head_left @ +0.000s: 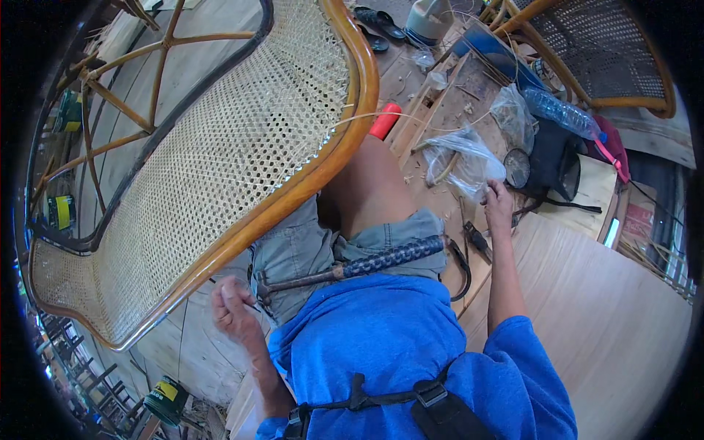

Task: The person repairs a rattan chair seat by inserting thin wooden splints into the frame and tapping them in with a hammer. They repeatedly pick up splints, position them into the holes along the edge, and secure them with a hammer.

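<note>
My right hand (pixel 500 210) is closed, its fingertips pinching the edge of a clear plastic bag (pixel 463 160). A few thin pieces lie in or under that bag. Off to the left, my left hand (pixel 236 312) has its fingers bent together, slightly blurred; what they hold, if anything, I cannot make out. Close to it is the head of a hammer (pixel 392 257) with a dark patterned grip, which rests across my lap. A curved wooden furniture frame with a woven cane panel (pixel 242 121) leans over my legs, loose strand ends along its near edge.
A red cylinder (pixel 385 121) stands beside my knee. To the right are dark-handled pliers (pixel 477 242), a plastic bottle (pixel 561 114), a black bag (pixel 554 161) and a wooden board (pixel 587 308). Another cane piece (pixel 598 55) stands far right; a bucket (pixel 430 22) is at the back.
</note>
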Motion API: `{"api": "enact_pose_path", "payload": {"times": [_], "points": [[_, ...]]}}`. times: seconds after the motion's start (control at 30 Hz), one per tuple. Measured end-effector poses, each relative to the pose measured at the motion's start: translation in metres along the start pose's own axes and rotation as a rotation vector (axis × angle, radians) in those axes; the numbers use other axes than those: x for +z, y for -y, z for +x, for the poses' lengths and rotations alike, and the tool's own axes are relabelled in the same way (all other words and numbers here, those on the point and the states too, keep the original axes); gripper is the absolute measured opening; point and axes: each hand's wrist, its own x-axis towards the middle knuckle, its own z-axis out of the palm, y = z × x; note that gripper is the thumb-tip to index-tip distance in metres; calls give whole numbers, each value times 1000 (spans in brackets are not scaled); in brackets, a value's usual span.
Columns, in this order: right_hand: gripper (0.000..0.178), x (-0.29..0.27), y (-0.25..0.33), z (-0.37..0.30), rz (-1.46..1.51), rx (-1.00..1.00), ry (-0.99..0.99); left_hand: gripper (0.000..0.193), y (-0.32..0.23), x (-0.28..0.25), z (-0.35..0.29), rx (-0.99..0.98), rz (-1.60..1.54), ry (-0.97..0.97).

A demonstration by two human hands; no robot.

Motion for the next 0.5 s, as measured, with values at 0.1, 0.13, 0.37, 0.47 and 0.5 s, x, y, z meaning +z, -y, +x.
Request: {"api": "enact_pose_path", "payload": {"times": [0.1,0.13,0.37,0.47,0.5], "points": [[16,-3,22,-13,147,16,-97,14,-38,46,1,4,-60,303],[18,-3,33,-21,208,14,-162,14,-45,62,3,14,-5,420],[29,6,154,-101,581,307,397,23,-66,171,-16,321,-42,1201],[29,19,175,-124,751,424,610,18,-64,175,-34,-132,-384,1362],[30,22,176,-126,816,440,655,17,-64,172,-35,-299,-480,1383]]}}
